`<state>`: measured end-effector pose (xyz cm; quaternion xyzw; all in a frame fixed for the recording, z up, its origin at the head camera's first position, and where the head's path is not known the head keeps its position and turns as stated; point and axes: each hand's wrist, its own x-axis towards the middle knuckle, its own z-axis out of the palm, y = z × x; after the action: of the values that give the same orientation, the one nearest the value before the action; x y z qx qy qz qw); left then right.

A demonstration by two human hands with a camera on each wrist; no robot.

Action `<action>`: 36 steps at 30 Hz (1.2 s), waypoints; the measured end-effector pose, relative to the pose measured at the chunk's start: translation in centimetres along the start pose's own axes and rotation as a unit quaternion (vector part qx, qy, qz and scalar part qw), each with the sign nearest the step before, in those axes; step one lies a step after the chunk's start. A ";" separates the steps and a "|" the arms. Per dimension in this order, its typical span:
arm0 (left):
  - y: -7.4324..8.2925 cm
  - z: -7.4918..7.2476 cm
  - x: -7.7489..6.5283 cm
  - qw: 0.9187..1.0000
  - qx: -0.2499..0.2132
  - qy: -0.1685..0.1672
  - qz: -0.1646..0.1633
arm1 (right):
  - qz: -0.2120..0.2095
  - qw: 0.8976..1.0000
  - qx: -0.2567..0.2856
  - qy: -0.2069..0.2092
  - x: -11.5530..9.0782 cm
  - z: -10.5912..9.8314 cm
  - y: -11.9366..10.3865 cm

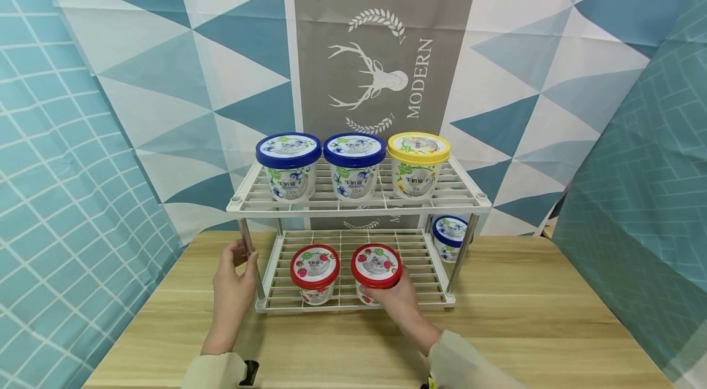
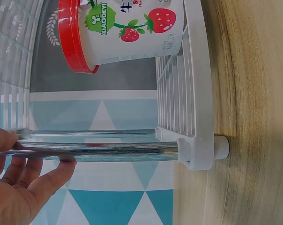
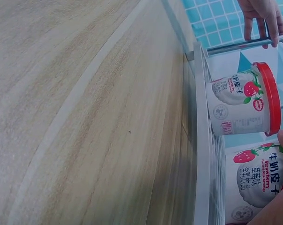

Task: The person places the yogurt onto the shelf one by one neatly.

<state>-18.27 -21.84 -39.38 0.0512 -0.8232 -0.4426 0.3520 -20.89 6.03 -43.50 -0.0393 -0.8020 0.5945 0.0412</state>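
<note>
A white two-tier wire rack (image 1: 359,213) with metal posts stands on a wooden table. My left hand (image 1: 234,288) holds its front left post (image 2: 127,151), thumb and fingers around the metal in the left wrist view. On the lower shelf, my right hand (image 1: 402,302) grips a red-lidded strawberry milk tub (image 1: 377,266) from its right side. Fingers partly cover that tub (image 3: 254,180) in the right wrist view. Left of it, a second red-lidded strawberry tub (image 1: 315,269) sits upright, untouched by either hand.
The upper shelf bears two blue-lidded tubs (image 1: 353,165) and a yellow-lidded tub (image 1: 418,165). Another blue-lidded tub (image 1: 448,238) stands on the table behind the rack's right posts. Patterned cloth (image 1: 381,70) hangs behind, with blue tiled cloth (image 1: 61,162) at the left.
</note>
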 end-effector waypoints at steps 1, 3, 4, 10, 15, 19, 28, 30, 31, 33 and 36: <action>0.0 0.0 0.0 1.000 0.000 -0.001 0.000 | -0.001 1.000 0.003 -0.001 0.0 0.0 0.0; 0.0 -0.1 -0.1 1.000 -0.002 -0.003 -0.003 | -0.004 1.000 0.003 -0.001 0.0 0.2 0.0; 0.0 -0.1 -0.1 1.000 -0.003 -0.004 -0.004 | -0.010 1.000 0.003 -0.001 0.0 0.3 0.0; 0.0 -0.2 -0.2 1.000 -0.006 -0.010 -0.006 | -0.041 0.999 0.010 0.004 0.2 0.7 0.1; 0.0 -0.2 -0.2 1.000 -0.006 -0.006 -0.001 | -0.041 0.999 0.009 0.002 0.3 1.0 0.2; -0.1 -0.1 -0.1 1.000 -0.006 0.001 0.005 | -0.039 0.999 0.010 0.005 0.3 1.1 0.2; -0.2 0.0 -0.1 1.000 -0.012 0.005 0.011 | -0.024 1.000 0.010 0.000 0.4 1.2 0.3; -0.2 0.1 -0.1 1.000 -0.014 0.004 0.009 | -0.025 1.000 0.012 0.000 0.4 1.2 0.3; -0.2 0.1 -0.1 1.000 -0.015 0.003 0.007 | -0.026 1.000 0.014 -0.001 0.4 1.3 0.3; -0.2 0.1 -0.1 1.000 -0.016 0.001 0.004 | -0.027 0.999 0.016 -0.002 0.4 1.3 0.2; -0.1 0.1 -0.1 1.000 -0.015 -0.001 0.002 | -0.030 0.999 0.021 -0.005 0.5 1.5 0.2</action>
<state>-18.30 -21.85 -39.53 0.0442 -0.8171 -0.4540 0.3525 -21.52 4.73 -44.07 -0.0109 -0.7907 0.6096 0.0558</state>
